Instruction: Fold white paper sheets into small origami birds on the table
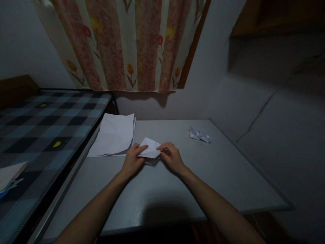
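A folded piece of white paper (150, 149) is held between my two hands, just above the middle of the table. My left hand (133, 156) grips its left side, with the thumb lying on top and the other fingers underneath. On the right edge, my right hand (172, 156) pinches the paper between thumb and fingers. Several layers and creases show in the paper, with a flap hanging below. Two small folded paper shapes with pointed tips (200, 135) stand side by side toward the back right of the table.
A stack of white paper sheets (115, 134) lies at the table's back left. The pale table (218, 179) meets the wall behind and at right. At left is a bed with a checked cover (68, 120), bearing a booklet (11, 174). A tulip-patterned curtain (127, 44) hangs behind.
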Demonstrator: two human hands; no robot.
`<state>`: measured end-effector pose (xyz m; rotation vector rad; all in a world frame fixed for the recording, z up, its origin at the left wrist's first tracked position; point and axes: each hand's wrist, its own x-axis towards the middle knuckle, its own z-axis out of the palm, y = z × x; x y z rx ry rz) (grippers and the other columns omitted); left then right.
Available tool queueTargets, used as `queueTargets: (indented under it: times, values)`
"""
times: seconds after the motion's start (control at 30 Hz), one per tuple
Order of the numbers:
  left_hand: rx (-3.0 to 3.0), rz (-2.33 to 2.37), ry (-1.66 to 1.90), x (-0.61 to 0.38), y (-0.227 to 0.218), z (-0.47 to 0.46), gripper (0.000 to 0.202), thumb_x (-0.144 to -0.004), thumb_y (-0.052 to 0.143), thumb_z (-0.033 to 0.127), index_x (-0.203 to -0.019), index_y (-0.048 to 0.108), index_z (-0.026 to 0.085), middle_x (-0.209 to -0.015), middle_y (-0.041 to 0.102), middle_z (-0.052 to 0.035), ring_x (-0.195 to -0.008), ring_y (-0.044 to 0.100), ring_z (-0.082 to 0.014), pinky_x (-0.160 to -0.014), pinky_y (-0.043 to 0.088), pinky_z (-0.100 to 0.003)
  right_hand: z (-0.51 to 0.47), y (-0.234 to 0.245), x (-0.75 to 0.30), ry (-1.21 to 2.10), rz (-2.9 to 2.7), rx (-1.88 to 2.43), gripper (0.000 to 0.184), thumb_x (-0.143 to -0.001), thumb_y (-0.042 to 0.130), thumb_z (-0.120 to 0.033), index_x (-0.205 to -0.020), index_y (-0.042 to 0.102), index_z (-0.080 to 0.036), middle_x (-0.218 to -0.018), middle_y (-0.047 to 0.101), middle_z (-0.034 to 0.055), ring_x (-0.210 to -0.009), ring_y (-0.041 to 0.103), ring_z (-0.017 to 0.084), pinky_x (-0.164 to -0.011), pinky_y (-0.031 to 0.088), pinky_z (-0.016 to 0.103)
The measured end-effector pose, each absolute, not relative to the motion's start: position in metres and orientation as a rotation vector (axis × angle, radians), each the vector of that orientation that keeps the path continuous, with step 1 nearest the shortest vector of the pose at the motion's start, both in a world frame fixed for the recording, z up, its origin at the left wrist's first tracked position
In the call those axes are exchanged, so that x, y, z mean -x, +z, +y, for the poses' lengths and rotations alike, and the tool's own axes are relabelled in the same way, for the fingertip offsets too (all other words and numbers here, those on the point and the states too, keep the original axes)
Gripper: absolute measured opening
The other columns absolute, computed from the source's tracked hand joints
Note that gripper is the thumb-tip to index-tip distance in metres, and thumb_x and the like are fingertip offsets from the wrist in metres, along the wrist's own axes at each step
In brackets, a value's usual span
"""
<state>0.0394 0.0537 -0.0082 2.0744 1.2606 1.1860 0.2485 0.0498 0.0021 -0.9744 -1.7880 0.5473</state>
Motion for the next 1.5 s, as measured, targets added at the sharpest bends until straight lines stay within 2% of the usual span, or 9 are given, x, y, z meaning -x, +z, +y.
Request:
queueTargets:
  times: [0.2, 0.37, 0.6, 0.77, 0.97, 1.13, 1.2, 1.3, 1.5]
  values:
    - [-2.022, 1.207, 1.120, -0.040, -0.005, 0.053, 0.017, -0.079, 0.062, 0.031, -0.083, 0.073, 0.019, -0.099, 0.060, -0.0057, -0.085, 0.056, -0.0175, -0.081, 0.045, -0.031, 0.049, -0.001, -0.249, 0.618, -1.605, 1.098, 0.001, -0.082, 0.057, -0.022, -0.082, 0.058, -0.022, -0.079, 0.061, 0.0014, -0.078, 0.056, 0.019, -0.074, 0.043, 0.032]
    - [-1.694, 1.123, 0.973, -0.043, -0.002, 0.051, 0.040, -0.083, 0.054, 0.047, -0.063, 0.061, 0.013, -0.056, 0.050, 0.0019, -0.054, 0.044, -0.0112, -0.052, 0.034, -0.022, 0.050, -0.002, -0.241, 0.692, -1.433, 1.093, 0.008, -0.081, 0.059, -0.028, -0.082, 0.054, -0.022, -0.076, 0.059, -0.0004, -0.075, 0.056, 0.017, -0.070, 0.044, 0.029]
    - [-1.325, 1.119, 1.105, -0.045, -0.006, 0.053, 0.054, -0.074, 0.055, 0.064, -0.055, 0.056, 0.013, -0.053, 0.053, -0.0003, -0.051, 0.044, -0.0118, -0.050, 0.034, -0.023, 0.051, -0.001, -0.240, 1.121, -1.187, 1.008, 0.037, -0.083, 0.050, -0.050, -0.107, 0.055, -0.022, -0.060, 0.053, -0.0037, -0.045, 0.047, 0.013, -0.043, 0.036, 0.025]
    - [-1.243, 1.141, 1.220, -0.044, -0.006, 0.056, 0.056, -0.072, 0.056, 0.067, -0.056, 0.059, 0.013, -0.052, 0.055, -0.0013, -0.051, 0.047, -0.0133, -0.051, 0.038, -0.025, 0.051, 0.000, -0.240, 1.290, -1.170, 0.923, 0.046, -0.074, 0.056, -0.037, -0.118, 0.055, -0.022, -0.074, 0.065, 0.0002, -0.058, 0.058, 0.016, -0.054, 0.047, 0.027]
    - [-1.480, 1.141, 1.079, -0.047, -0.009, 0.052, 0.058, -0.084, 0.040, 0.063, -0.058, 0.057, 0.014, -0.056, 0.056, -0.0019, -0.057, 0.050, -0.0159, -0.056, 0.040, -0.027, 0.050, 0.000, -0.223, 1.209, -1.245, 0.927, 0.035, -0.064, 0.068, -0.026, -0.098, 0.067, -0.021, -0.093, 0.071, 0.0054, -0.092, 0.063, 0.024, -0.084, 0.050, 0.039]
    - [-1.947, 1.268, 1.354, -0.046, -0.007, 0.048, 0.058, -0.082, 0.048, 0.060, -0.119, 0.052, 0.015, -0.114, 0.057, -0.0124, -0.094, 0.055, -0.0232, -0.083, 0.044, -0.036, 0.053, -0.008, -0.221, 1.218, -1.169, 0.977, 0.026, -0.065, 0.070, -0.026, -0.089, 0.070, -0.018, -0.091, 0.073, 0.0066, -0.088, 0.065, 0.024, -0.085, 0.051, 0.041]
    - [-2.267, 1.286, 1.438, -0.045, -0.005, 0.047, 0.072, -0.070, 0.063, 0.064, -0.122, 0.050, 0.017, -0.125, 0.050, -0.0161, -0.107, 0.049, -0.0288, -0.092, 0.039, -0.043, 0.055, -0.013, -0.222, 1.211, -1.125, 1.009, 0.022, -0.066, 0.068, -0.027, -0.085, 0.071, -0.017, -0.089, 0.073, 0.0063, -0.082, 0.066, 0.023, -0.082, 0.051, 0.040]
    - [-2.746, 1.196, 1.308, -0.047, -0.001, 0.045, 0.059, -0.069, 0.069, 0.056, -0.113, 0.056, 0.018, -0.118, 0.055, -0.0154, -0.109, 0.047, -0.0315, -0.093, 0.034, -0.044, 0.057, -0.017, -0.225, 1.167, -1.136, 1.059, 0.020, -0.065, 0.065, -0.025, -0.082, 0.071, -0.016, -0.086, 0.074, 0.0060, -0.075, 0.066, 0.022, -0.077, 0.052, 0.038]
    - [-3.074, 1.104, 1.073, -0.058, 0.003, 0.042, 0.019, -0.084, 0.053, 0.031, -0.094, 0.060, 0.017, -0.084, 0.063, -0.0090, -0.080, 0.051, -0.0239, -0.073, 0.035, -0.038, 0.058, -0.021, -0.227, 1.058, -1.250, 1.218, 0.018, -0.063, 0.060, -0.026, -0.074, 0.069, -0.014, -0.073, 0.071, 0.0038, -0.070, 0.063, 0.021, -0.065, 0.051, 0.031]
